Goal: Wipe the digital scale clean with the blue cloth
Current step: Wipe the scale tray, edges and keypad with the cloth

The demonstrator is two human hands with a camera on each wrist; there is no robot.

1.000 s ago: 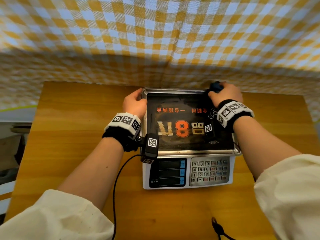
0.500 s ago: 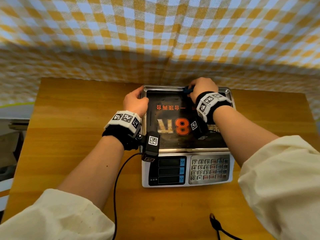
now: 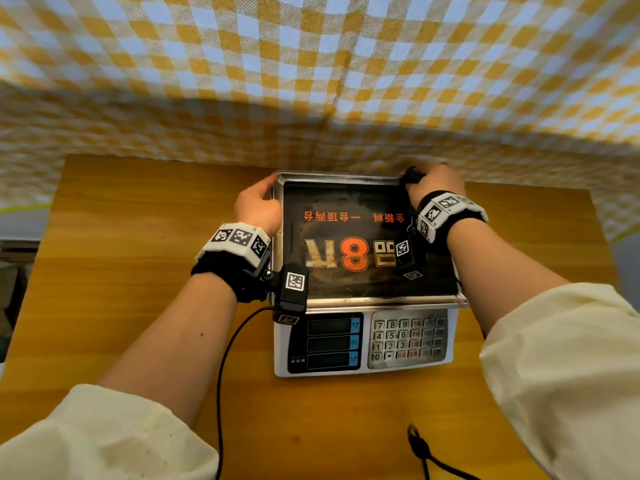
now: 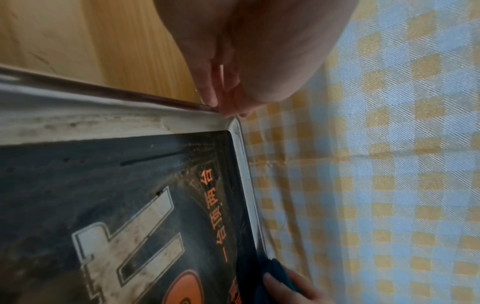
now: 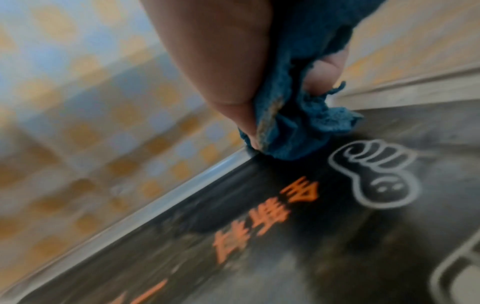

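Change: right hand (image 3: 437, 183) has travelled with the blue cloth (image 3: 412, 174) from the far-edge middle back toward the tray's 1 o'clock corner.
Head view: digital scale (image 3: 363, 344) sits on the table (image 3: 121, 271), long axis 9-to-3; left hand (image 3: 257, 206) curls over the tray rim at 10 o'clock.
Left wrist view: fingertips (image 4: 210, 96) touch the corner rim; their underside is hidden.
Right wrist view: cloth bunched, pinched by thumb and fingers, pressed on the tray's far edge; the picture is blurred.

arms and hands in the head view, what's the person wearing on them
Both hands are bare: left hand, right hand. Each wrist carries a black band topped by a white block with black square markers. A small black camera box hangs off the left band, trailing a black cable. Cream sleeves are pushed up the forearms.
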